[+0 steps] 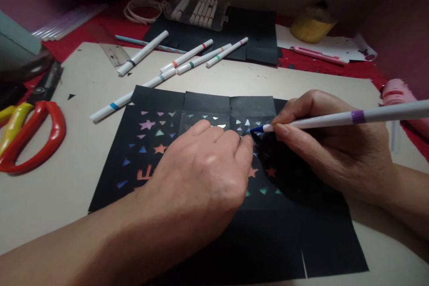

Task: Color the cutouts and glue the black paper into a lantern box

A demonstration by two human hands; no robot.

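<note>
A sheet of black card (pixel 254 237) with cut-out stars, triangles and letter shapes lies before me, its cut-outs showing purple, blue, orange and green. My left hand (pixel 208 165) rests on the card with its fingers curled under, pressing it down; its fingertips are mostly hidden. In my right hand (pixel 335 152) a white marker (pixel 321 120) with a purple band is pinched between thumb and fingers. The marker's dark blue tip touches or hovers just over a small triangle near the card's upper middle. Shadow covers the card's right part.
Several white markers (pixel 144 53) lie behind the card. Red-handled scissors (pixel 50 138) are at left, beside a yellow handle. At the back are a marker case (pixel 201 11), black card (pixel 254 31), a yellow tape roll (pixel 311 24) and a pink cutter (pixel 320 55).
</note>
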